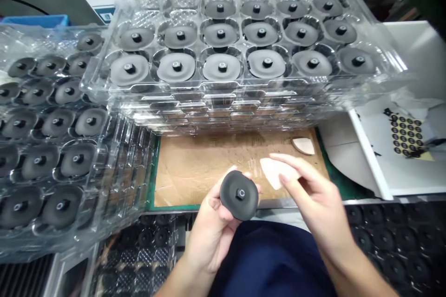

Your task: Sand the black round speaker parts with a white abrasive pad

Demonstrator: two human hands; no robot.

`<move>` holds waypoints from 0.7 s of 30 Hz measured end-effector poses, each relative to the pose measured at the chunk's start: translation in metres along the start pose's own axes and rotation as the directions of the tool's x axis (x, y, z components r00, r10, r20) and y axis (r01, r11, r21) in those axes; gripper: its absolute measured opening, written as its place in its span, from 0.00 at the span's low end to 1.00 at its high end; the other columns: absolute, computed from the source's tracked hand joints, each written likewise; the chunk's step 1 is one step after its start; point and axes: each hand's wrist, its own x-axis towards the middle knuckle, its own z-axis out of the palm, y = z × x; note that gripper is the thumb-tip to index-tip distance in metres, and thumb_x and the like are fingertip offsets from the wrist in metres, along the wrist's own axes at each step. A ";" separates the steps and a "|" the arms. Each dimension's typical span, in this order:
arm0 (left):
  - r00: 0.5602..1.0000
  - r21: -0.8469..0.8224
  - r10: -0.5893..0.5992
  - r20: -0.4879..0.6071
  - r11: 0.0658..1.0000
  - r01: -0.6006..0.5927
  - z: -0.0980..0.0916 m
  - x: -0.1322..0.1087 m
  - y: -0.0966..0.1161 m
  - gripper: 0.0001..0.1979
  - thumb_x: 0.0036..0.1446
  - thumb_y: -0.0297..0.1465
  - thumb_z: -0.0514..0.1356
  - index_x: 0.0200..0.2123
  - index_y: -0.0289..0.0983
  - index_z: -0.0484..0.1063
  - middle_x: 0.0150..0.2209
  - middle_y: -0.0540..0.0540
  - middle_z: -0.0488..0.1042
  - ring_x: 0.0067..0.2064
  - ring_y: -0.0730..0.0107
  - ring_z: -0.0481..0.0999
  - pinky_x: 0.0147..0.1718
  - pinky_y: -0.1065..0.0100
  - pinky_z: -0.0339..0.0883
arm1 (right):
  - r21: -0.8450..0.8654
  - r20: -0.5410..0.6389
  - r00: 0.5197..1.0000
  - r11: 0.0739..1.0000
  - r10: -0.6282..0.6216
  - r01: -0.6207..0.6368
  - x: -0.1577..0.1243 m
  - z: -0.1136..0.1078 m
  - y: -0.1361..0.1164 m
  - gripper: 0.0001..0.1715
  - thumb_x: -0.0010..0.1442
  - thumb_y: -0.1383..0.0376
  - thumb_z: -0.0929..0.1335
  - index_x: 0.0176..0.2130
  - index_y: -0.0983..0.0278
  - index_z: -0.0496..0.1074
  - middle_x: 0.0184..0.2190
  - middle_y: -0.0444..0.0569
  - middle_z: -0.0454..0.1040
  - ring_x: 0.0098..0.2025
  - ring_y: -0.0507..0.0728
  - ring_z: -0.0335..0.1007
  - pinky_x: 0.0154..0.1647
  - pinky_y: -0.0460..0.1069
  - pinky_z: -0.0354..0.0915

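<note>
My left hand [209, 234] cradles a matte black rounded disc [235, 199] with a small hexagonal post at its centre, its face tilted up. My right hand [313, 199] sits just right of the disc, pinching a pale pink curved pad [273, 171] between thumb and fingers. A similar pad [304, 146] lies on the brown cork board [202, 171] beyond my hands, apart from both. The disc's underside is hidden by my palm.
A stack of clear plastic trays [223, 51] holds rows of black discs ahead, and a second tray stack [52, 120] fills the left. To the right, a white box [369, 158] holds a sheet of small black rings [406, 134]. More black parts [390, 236] lie low right.
</note>
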 end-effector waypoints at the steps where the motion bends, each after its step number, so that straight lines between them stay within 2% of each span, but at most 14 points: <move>1: 1.000 0.006 0.008 -0.014 1.000 -0.008 0.000 -0.001 0.000 0.25 0.35 0.35 0.72 0.42 0.42 0.77 0.41 0.47 0.79 0.41 0.65 0.78 0.41 0.72 0.71 | 0.013 -0.026 0.994 0.994 -0.109 0.110 0.002 -0.002 -0.019 0.14 0.63 0.65 0.63 0.49 0.58 0.70 0.46 0.48 0.74 0.47 0.57 0.70 0.42 0.50 0.67; 3: 0.999 0.018 0.019 -0.028 1.000 -0.019 -0.002 -0.002 0.002 0.24 0.37 0.35 0.71 0.42 0.42 0.77 0.40 0.47 0.79 0.44 0.67 0.77 0.43 0.75 0.69 | 0.045 0.072 0.938 0.941 -0.338 0.336 0.003 -0.002 -0.050 0.15 0.62 0.69 0.62 0.48 0.61 0.70 0.41 0.49 0.76 0.41 0.55 0.71 0.40 0.49 0.67; 4: 0.999 0.028 0.027 -0.032 0.999 -0.026 -0.003 -0.003 0.003 0.23 0.38 0.35 0.71 0.42 0.41 0.77 0.41 0.47 0.79 0.44 0.67 0.76 0.44 0.75 0.69 | 0.067 0.160 0.903 0.917 -0.399 0.393 0.004 -0.001 -0.059 0.15 0.62 0.71 0.62 0.48 0.63 0.70 0.38 0.49 0.76 0.38 0.55 0.71 0.38 0.49 0.66; 6: 0.997 0.051 0.047 -0.064 0.998 -0.044 -0.006 -0.004 0.006 0.23 0.39 0.33 0.71 0.43 0.43 0.76 0.43 0.47 0.79 0.45 0.65 0.76 0.45 0.72 0.69 | 0.096 0.348 0.846 0.913 -0.404 0.397 0.006 0.003 -0.068 0.14 0.61 0.73 0.62 0.45 0.64 0.71 0.34 0.47 0.77 0.34 0.53 0.71 0.35 0.47 0.65; 8: 0.992 0.084 0.053 -0.111 0.996 -0.044 -0.008 -0.005 0.008 0.24 0.38 0.31 0.71 0.43 0.43 0.76 0.41 0.48 0.79 0.43 0.63 0.77 0.45 0.69 0.70 | 0.072 0.438 0.822 0.926 -0.363 0.370 0.010 0.008 -0.068 0.13 0.61 0.73 0.62 0.43 0.64 0.72 0.34 0.45 0.77 0.34 0.52 0.70 0.36 0.47 0.64; 10: 0.989 0.111 0.032 -0.143 0.994 -0.017 -0.007 -0.007 0.007 0.24 0.38 0.32 0.71 0.43 0.41 0.76 0.39 0.46 0.79 0.43 0.61 0.76 0.46 0.67 0.69 | 0.012 0.334 0.856 0.910 -0.394 0.414 0.012 0.013 -0.067 0.13 0.62 0.72 0.61 0.43 0.66 0.71 0.36 0.49 0.77 0.36 0.54 0.70 0.38 0.50 0.63; 12: 0.993 0.106 0.011 -0.120 0.994 0.002 -0.007 -0.008 0.008 0.24 0.39 0.33 0.71 0.43 0.40 0.76 0.39 0.45 0.79 0.46 0.61 0.75 0.48 0.67 0.67 | -0.010 0.239 0.852 0.876 -0.466 0.482 0.011 0.013 -0.067 0.14 0.63 0.71 0.59 0.45 0.69 0.70 0.37 0.52 0.76 0.37 0.56 0.70 0.39 0.51 0.62; 14: 0.998 0.069 0.010 -0.055 0.998 -0.007 -0.008 -0.010 0.009 0.24 0.38 0.34 0.71 0.43 0.42 0.76 0.42 0.46 0.79 0.47 0.62 0.75 0.49 0.69 0.66 | 0.044 0.309 0.818 0.867 -0.485 0.497 0.005 0.006 -0.068 0.13 0.62 0.72 0.60 0.45 0.68 0.69 0.36 0.49 0.76 0.35 0.54 0.69 0.39 0.49 0.62; 16: 1.000 0.032 -0.002 0.017 0.999 0.001 -0.007 -0.011 0.012 0.26 0.33 0.35 0.73 0.41 0.44 0.77 0.43 0.48 0.79 0.46 0.65 0.75 0.46 0.73 0.67 | 0.038 0.415 0.804 0.891 -0.426 0.452 -0.002 -0.008 -0.069 0.12 0.61 0.73 0.62 0.43 0.64 0.70 0.33 0.45 0.75 0.32 0.51 0.68 0.36 0.47 0.62; 18: 0.998 0.023 -0.043 0.051 0.999 0.042 -0.003 -0.012 0.014 0.27 0.30 0.35 0.74 0.40 0.43 0.77 0.41 0.50 0.79 0.42 0.68 0.76 0.42 0.75 0.69 | -0.104 0.392 0.846 0.896 -0.362 0.432 -0.005 -0.022 -0.069 0.12 0.60 0.73 0.62 0.43 0.63 0.70 0.29 0.44 0.74 0.28 0.52 0.66 0.32 0.47 0.60; 19: 0.996 0.024 -0.074 0.043 0.997 0.073 0.000 -0.012 0.014 0.25 0.32 0.36 0.73 0.39 0.41 0.78 0.39 0.50 0.80 0.40 0.70 0.77 0.40 0.76 0.69 | -0.186 0.354 0.861 0.875 -0.366 0.448 -0.005 -0.027 -0.068 0.13 0.61 0.73 0.62 0.44 0.64 0.70 0.28 0.45 0.73 0.27 0.52 0.64 0.30 0.48 0.59; 20: 0.995 0.024 -0.096 0.025 0.995 0.095 0.004 -0.013 0.014 0.23 0.35 0.36 0.72 0.39 0.40 0.78 0.36 0.50 0.80 0.38 0.71 0.77 0.39 0.77 0.69 | -0.246 0.322 0.861 0.843 -0.394 0.478 -0.002 -0.029 -0.068 0.14 0.61 0.73 0.61 0.44 0.64 0.70 0.27 0.46 0.72 0.27 0.53 0.62 0.29 0.49 0.57; 21: 0.994 0.029 -0.105 -0.005 0.994 0.105 0.008 -0.014 0.014 0.20 0.38 0.36 0.71 0.38 0.39 0.78 0.33 0.50 0.80 0.36 0.72 0.77 0.38 0.77 0.69 | -0.263 0.319 0.834 0.804 -0.450 0.534 0.002 -0.031 -0.068 0.14 0.62 0.72 0.60 0.44 0.64 0.71 0.26 0.46 0.71 0.27 0.54 0.61 0.29 0.50 0.56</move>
